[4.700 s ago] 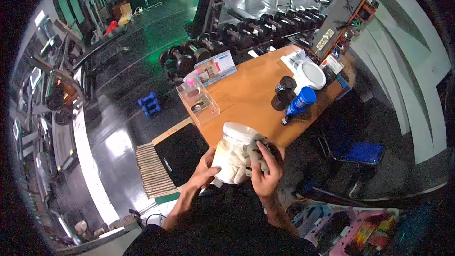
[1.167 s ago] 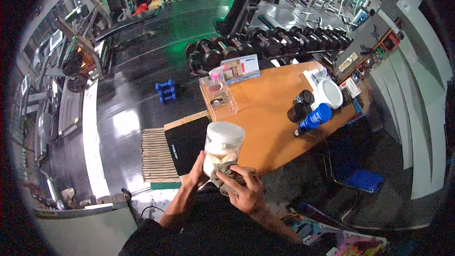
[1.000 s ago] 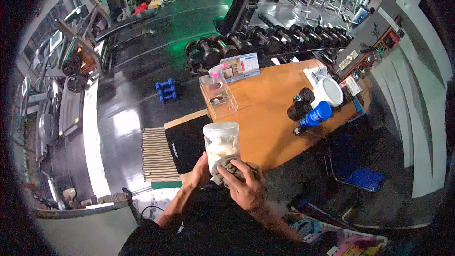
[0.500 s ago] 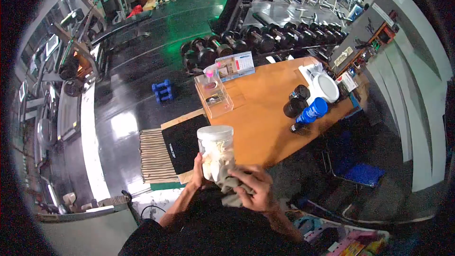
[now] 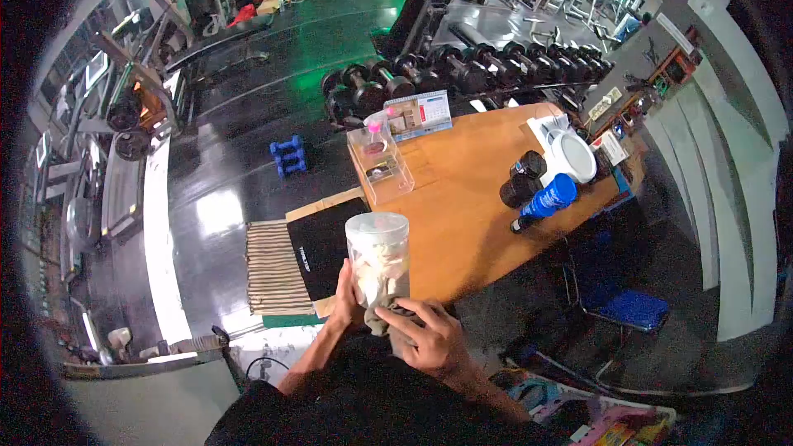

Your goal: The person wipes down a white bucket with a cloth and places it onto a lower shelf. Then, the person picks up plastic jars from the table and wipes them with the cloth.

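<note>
A clear plastic jar (image 5: 378, 244) with pale contents stands upright in front of me, its lid on. Wrapped round its left side is my left hand (image 5: 345, 301), closed on the jar. My right hand (image 5: 429, 339) grips a grey-brown cloth (image 5: 382, 315) and presses it against the jar's lower right side. The jar hides the tips of my left fingers. Just beyond the jar lies the near edge of an orange-brown wooden table (image 5: 462, 198).
On the table are a clear acrylic box (image 5: 380, 169), a desk calendar (image 5: 421, 116), a blue bottle (image 5: 552, 194), black jars (image 5: 520, 186) and a white tub (image 5: 572, 157). Blue dumbbells (image 5: 288, 157) lie on the floor; a blue chair (image 5: 632, 307) stands right.
My right hand and the cloth have moved left and slightly down along the jar. The whole view has shifted a little; the jar remains in my left hand.
</note>
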`<state>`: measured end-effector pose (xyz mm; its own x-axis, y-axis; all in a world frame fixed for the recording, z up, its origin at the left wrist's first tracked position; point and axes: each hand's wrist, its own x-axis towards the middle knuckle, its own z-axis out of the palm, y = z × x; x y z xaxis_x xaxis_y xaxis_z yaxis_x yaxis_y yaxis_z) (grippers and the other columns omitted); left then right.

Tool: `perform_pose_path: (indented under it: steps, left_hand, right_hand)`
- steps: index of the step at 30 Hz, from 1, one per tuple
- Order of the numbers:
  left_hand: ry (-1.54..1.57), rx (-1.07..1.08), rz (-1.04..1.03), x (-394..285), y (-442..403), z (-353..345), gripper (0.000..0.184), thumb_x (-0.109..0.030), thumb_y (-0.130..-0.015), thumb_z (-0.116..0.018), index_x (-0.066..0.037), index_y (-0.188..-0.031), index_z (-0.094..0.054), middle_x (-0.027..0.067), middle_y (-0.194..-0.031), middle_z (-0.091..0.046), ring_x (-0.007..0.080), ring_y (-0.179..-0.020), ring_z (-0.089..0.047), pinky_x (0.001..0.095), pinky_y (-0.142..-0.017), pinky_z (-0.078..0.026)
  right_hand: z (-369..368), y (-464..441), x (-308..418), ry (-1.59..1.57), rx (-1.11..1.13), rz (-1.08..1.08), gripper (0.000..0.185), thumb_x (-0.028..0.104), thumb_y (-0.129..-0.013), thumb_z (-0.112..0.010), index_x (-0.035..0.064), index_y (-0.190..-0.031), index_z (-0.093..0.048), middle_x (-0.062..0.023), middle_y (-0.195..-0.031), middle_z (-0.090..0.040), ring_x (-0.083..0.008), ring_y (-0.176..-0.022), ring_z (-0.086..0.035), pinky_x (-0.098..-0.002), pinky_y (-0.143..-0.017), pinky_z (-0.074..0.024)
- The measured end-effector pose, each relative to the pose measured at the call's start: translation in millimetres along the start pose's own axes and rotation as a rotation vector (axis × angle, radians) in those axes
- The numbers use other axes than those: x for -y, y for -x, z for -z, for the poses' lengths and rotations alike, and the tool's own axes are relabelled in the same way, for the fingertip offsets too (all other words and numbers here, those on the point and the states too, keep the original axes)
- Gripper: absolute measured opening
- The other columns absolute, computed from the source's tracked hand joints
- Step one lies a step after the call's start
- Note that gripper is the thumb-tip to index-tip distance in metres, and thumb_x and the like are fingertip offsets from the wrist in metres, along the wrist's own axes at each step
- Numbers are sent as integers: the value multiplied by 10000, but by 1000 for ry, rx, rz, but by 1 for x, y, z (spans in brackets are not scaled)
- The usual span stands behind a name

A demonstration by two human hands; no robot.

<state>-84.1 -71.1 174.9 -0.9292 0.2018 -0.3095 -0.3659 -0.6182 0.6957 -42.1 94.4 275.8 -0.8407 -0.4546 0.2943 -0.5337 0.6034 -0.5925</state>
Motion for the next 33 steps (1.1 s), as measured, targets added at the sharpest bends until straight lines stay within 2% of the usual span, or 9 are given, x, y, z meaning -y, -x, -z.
perform_pose_path:
  steps: [2,6,9,13,17,26,29,30,33]
  left_hand:
    - [-52,-41,2,10,-4,16,705,-579,-938,-244,-31,-1370,-336,149,-1288,-490,283,-1144,-501,407,-992,-389]
    - [-49,-56,-24,73,-29,67,774,-632,-908,-212,-37,-1395,-302,176,-1352,-434,320,-1214,-454,414,-1066,-329]
    - [-214,27,-91,42,-1,18,736,-601,-932,-218,-29,-1388,-303,156,-1337,-444,279,-1193,-463,397,-1017,-369]
    - [-117,24,-6,19,10,2,746,-607,-929,-211,-20,-1378,-316,163,-1338,-445,281,-1186,-476,399,-1006,-389]
    - [-107,52,-15,17,7,6,754,-607,-928,-198,-11,-1374,-317,169,-1345,-439,288,-1180,-487,401,-1001,-401]
    - [-188,-94,-80,34,4,19,814,-654,-903,-169,-10,-1389,-280,166,-1381,-394,291,-1212,-455,400,-1011,-391]
    - [-198,-140,-63,30,6,16,839,-675,-893,-161,-11,-1395,-266,164,-1394,-377,291,-1227,-440,399,-1015,-387]
    - [-200,-150,-53,27,5,14,848,-682,-889,-158,-11,-1397,-262,163,-1398,-372,290,-1232,-435,399,-1016,-385]
    - [-169,-130,-37,20,4,10,873,-703,-878,-150,-12,-1403,-248,161,-1411,-355,289,-1247,-420,398,-1020,-381]
  right_hand:
    - [6,2,-4,-137,57,-68,376,147,-773,-640,175,-1148,-640,-92,-1022,-597,-271,-944,-597,-373,-809,-499]
    - [21,-12,-2,-28,-190,-9,382,119,-769,-649,172,-1147,-640,-110,-1051,-585,-286,-970,-574,-387,-823,-483]
    - [15,-26,5,134,-193,21,409,93,-747,-665,187,-1144,-643,-84,-1088,-573,-271,-988,-548,-364,-833,-471]
    - [3,-19,14,300,-105,103,477,81,-689,-703,242,-1135,-646,-18,-1115,-557,-232,-988,-535,-347,-842,-469]
    - [2,-3,11,141,-89,65,487,104,-667,-723,254,-1124,-648,-7,-1108,-562,-223,-989,-550,-345,-842,-480]
    - [-5,9,-28,-161,-331,-128,276,33,-781,-575,11,-1054,-602,-177,-993,-608,-335,-919,-591,-369,-796,-472]
    - [-27,22,-54,-273,-303,-345,270,27,-799,-564,-24,-1064,-566,-185,-959,-600,-314,-883,-594,-339,-795,-464]
    - [-27,24,-57,-339,-253,-419,245,49,-825,-558,-51,-1048,-541,-168,-940,-597,-244,-865,-588,-312,-790,-456]
    - [-53,34,-73,-414,-463,-456,259,103,-868,-557,-52,-1073,-531,-121,-945,-597,-173,-852,-554,-304,-776,-451]
